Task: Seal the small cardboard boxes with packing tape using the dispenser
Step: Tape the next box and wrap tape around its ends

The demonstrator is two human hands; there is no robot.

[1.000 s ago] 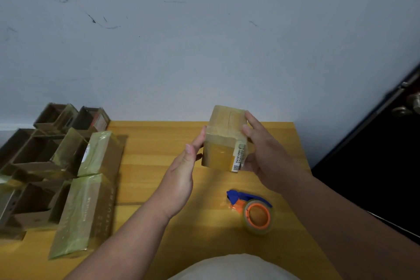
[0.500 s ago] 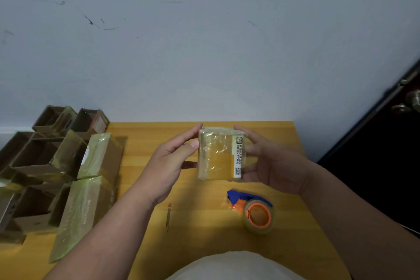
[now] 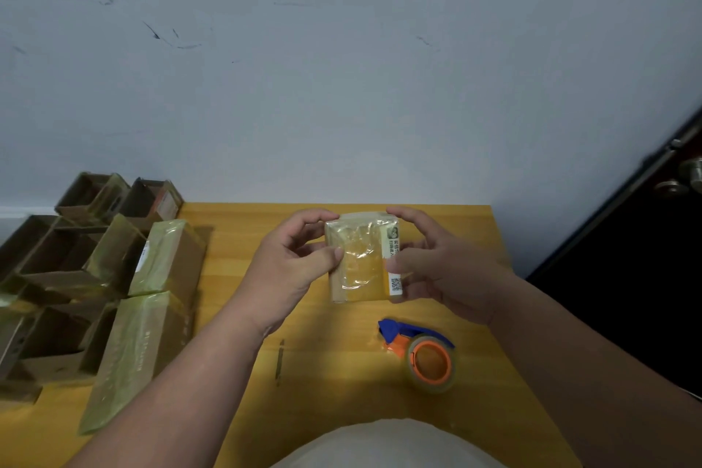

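- The small cardboard box [image 3: 359, 262] is held above the middle of the counter [image 3: 235, 277], its broad face toward the camera under glossy, wrinkled clear tape; its far faces are hidden.
- A white label strip [image 3: 394, 262] runs down the box's 3 o'clock edge; its print and small code are too fine to read.
- The left hand [image 3: 292, 266] grasps the box's 9 o'clock side, thumb pressed on the taped face, fingers curled over the top corner.
- The right hand [image 3: 437, 270] grasps the 3 o'clock side, thumb across the label, fingers hooked over the top edge.
- At 5 o'clock from the box, apart from it, the tape dispenser [image 3: 421, 350] lies on the yellow wood: blue blade end, orange hub, clear roll.
- At 9 o'clock, 2 taped boxes [image 3: 152, 308] lie end to end; beyond them open brown cartons [image 3: 64, 270] are cut off by the frame edge.
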